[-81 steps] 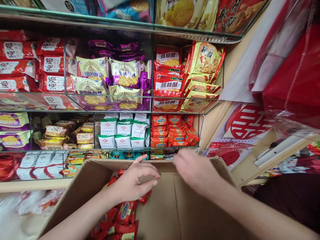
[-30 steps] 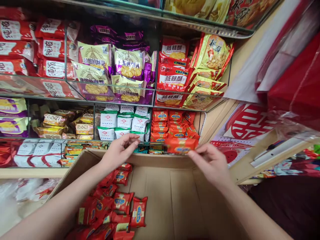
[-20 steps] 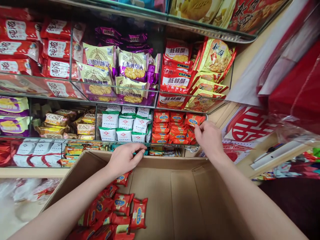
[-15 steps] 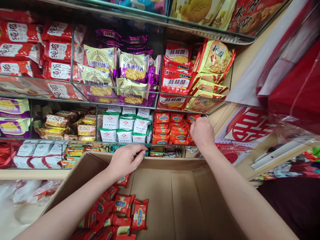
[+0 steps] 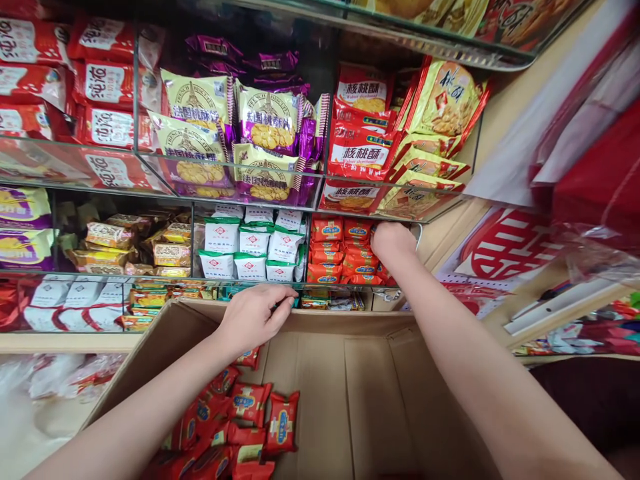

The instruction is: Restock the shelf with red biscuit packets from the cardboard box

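Right of centre, the right hand (image 5: 395, 244) needed to settle things gently against the stacked red packets (image 5: 327, 255), its grip hidden and impossible to tell, while the left hand (image 5: 256, 317), grip loosely parted, hung by the box (image 5: 320, 387) rim.

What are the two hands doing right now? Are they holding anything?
Left hand: loosely curled, no packet seen in it.
Right hand: at the red packets; its fingers are hidden, so can't tell.
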Tool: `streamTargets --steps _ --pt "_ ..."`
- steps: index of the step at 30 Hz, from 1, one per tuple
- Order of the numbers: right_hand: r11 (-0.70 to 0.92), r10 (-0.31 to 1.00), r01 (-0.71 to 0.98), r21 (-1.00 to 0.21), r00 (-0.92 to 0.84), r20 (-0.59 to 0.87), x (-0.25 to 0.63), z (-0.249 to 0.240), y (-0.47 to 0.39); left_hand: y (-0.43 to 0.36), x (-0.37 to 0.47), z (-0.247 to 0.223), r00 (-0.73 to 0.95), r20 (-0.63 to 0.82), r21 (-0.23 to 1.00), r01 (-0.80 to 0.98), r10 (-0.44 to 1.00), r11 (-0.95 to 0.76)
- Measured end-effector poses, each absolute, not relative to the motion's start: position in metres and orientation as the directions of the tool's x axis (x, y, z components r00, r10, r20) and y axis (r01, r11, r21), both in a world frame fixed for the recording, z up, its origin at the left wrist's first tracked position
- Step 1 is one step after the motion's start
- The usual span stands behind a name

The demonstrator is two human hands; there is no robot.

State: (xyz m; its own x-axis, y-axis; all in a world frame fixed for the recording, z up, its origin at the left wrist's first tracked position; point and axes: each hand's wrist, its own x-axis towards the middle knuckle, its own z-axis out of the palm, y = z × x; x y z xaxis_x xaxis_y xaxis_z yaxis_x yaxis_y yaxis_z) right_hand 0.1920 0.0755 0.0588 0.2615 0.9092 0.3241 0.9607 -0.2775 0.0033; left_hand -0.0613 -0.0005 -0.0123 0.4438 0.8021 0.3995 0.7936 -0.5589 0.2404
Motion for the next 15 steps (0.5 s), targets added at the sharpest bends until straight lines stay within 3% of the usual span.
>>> streamTargets --steps 7,15 --pt "-0.263 0.857 0.965 -0.015 0.241 0.456 0.195 0.047 0.069 -0.001 -0.061 -0.014 0.467 0.416 0.209 0.786 0.78 -0.582" --pt "-0.282 0.85 0.958 -0.051 0.274 0.449 0.197 0.046 0.082 0.0 -0.062 -0.013 0.466 0.415 0.2 0.791 0.782 -0.578"
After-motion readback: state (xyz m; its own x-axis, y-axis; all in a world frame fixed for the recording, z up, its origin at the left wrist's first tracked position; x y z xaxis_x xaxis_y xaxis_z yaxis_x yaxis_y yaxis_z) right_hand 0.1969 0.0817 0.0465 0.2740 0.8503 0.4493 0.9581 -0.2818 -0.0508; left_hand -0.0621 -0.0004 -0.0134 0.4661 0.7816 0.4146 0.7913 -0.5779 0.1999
